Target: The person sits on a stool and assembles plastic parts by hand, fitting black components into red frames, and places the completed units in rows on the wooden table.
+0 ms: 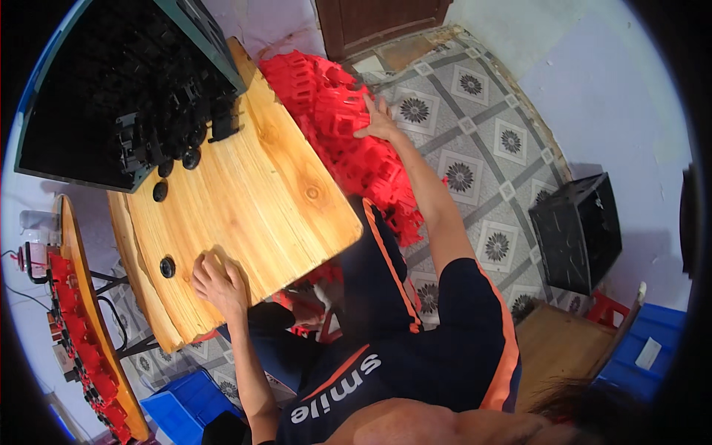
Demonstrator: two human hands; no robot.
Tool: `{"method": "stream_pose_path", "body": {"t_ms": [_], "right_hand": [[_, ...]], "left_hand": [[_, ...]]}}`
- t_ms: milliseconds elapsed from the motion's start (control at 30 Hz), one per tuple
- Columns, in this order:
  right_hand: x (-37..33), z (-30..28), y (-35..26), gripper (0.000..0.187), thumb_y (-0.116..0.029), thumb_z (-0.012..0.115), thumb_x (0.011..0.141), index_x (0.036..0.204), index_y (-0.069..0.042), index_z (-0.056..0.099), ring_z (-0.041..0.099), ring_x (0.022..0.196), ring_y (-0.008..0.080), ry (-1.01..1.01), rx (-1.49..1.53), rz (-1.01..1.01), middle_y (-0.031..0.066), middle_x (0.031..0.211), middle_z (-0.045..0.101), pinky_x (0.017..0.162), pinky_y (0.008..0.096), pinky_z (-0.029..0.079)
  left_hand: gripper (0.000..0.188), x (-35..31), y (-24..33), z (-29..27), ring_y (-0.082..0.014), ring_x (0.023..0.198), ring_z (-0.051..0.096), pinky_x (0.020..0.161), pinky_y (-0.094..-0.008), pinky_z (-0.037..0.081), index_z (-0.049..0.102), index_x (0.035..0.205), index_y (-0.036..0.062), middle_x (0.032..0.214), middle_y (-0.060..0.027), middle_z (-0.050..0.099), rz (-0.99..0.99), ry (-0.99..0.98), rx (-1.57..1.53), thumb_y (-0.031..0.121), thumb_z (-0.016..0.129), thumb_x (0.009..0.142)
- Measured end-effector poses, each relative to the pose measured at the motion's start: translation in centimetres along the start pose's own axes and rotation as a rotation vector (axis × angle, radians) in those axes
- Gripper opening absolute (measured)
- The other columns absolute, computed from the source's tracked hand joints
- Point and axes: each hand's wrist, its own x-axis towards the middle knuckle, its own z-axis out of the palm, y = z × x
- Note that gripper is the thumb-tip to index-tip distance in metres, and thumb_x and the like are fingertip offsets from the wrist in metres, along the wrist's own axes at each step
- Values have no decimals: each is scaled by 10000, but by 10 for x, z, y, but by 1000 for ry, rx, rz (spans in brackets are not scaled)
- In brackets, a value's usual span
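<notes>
My left hand rests on the near end of the wooden table, its fingers slightly bent, apart and holding nothing. Just left of it lies a round black plastic piece, not touched. My right hand is stretched out beyond the table's right edge, at a large heap of red plastic parts on the floor. Its fingers are spread and nothing shows in them. Whether the fingertips touch the red parts I cannot tell.
A tipped dark crate spills black plastic parts onto the table's far end. Several round black pieces lie before it. A side table with red parts stands at left, above a blue bin. A black crate sits at right.
</notes>
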Motion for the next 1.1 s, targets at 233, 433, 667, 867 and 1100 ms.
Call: {"method": "stream_pose_path", "body": {"t_ms": [233,433,667,867,1100], "right_hand": [[61,25,15,1308,-402,918,500,1561,-306,159,31,1488,409,-454,11,-129,324,1576,13,1191,460,179],[47,20,50,1207,-261,945,477,1506,-145,324,333,1400,362,-404,325,-171,243,1514,315,1143,404,309],[-24,-6,52,971,-170,916,518,1368,-40,464,409,1323,301,-3,362,-278,152,1379,456,1121,361,317],[-50,-58,20,973,-387,934,508,1315,-61,499,464,1237,362,365,122,-626,190,1287,490,1070,431,369],[-127,-134,-111,906,-226,934,567,1341,-69,490,393,1336,346,632,-97,-887,155,1416,450,1104,463,333]], "left_hand": [[405,1,3,-3,-348,1277,388,1053,-497,271,525,1292,102,1368,-128,466,-19,-39,41,220,541,905],[395,6,11,-3,-345,1275,393,1048,-482,268,521,1298,99,1369,-125,467,6,-42,23,205,532,918],[397,5,12,-9,-346,1268,395,1038,-482,273,520,1294,92,1354,-137,472,4,-46,20,202,534,912],[400,6,21,-16,-359,1245,410,1028,-495,294,535,1264,88,1314,-148,493,-50,0,-13,196,554,879],[269,6,-3,-13,-336,972,491,822,-491,381,581,958,84,1061,-131,530,-16,194,-115,167,629,707]]}}
